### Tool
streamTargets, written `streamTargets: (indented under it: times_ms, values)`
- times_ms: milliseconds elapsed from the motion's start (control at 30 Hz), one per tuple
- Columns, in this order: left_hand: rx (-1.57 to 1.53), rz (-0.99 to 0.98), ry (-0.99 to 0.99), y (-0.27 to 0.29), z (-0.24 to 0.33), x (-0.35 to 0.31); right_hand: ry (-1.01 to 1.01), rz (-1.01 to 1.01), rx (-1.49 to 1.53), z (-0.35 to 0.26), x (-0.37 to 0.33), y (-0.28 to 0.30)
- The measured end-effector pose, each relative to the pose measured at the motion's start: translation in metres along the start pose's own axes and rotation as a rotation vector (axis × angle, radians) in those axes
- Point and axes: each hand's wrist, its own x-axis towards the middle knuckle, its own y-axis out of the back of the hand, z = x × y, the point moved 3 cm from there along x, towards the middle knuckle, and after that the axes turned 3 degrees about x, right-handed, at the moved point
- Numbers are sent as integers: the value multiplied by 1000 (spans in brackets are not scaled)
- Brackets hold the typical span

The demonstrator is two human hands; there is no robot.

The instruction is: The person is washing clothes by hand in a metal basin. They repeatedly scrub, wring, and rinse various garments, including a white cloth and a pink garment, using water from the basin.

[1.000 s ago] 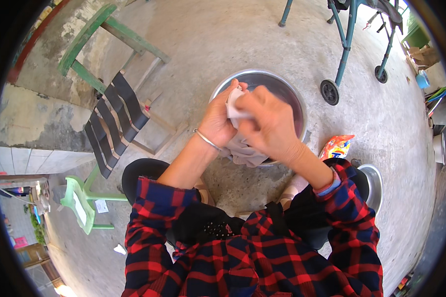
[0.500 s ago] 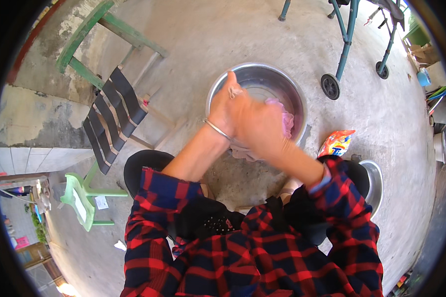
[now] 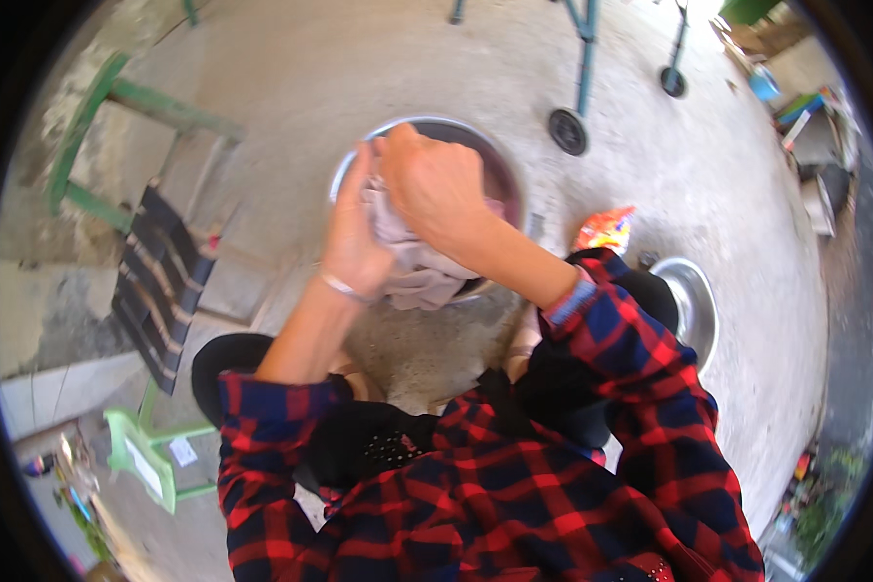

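A metal basin point(image 3: 519, 184) stands on the floor in front of me, with a greyish-beige cloth point(image 3: 422, 276) bunched at its near side and hanging over the rim. My left hand point(image 3: 351, 228) grips the cloth from its left side, thumb pointing up. Over the cloth, my right hand point(image 3: 435, 184) is closed in a fist against it, knuckles up. The right fingertips are hidden under the fist. A bit of pink cloth point(image 3: 496, 207) shows inside the basin behind my right wrist.
An orange packet point(image 3: 606, 230) and a second metal basin point(image 3: 700, 315) lie by my right knee. A strapped green chair point(image 3: 160, 291) and a light-green plastic stool point(image 3: 131, 456) stand at left. A wheeled blue-green frame point(image 3: 584, 87) is at the far right.
The view has shifted, moving the scene left and up. My hands have drawn apart from their crossed position, and more of the greyish-beige cloth now shows between them.
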Motion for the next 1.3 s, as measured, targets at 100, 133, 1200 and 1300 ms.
streamTargets:
  times_ms: [100,133,1200,1300]
  values:
    - [30,-121,109,-14,1,2,-245,36,186,27,2,16]
    - [81,-109,105,-11,7,-3,-255,36,258,24,3,18]
    - [289,4,111,67,-21,54,-893,-341,-592,416,-309,47]
    - [323,-2,118,63,-23,52,-905,-457,-740,434,-309,33]
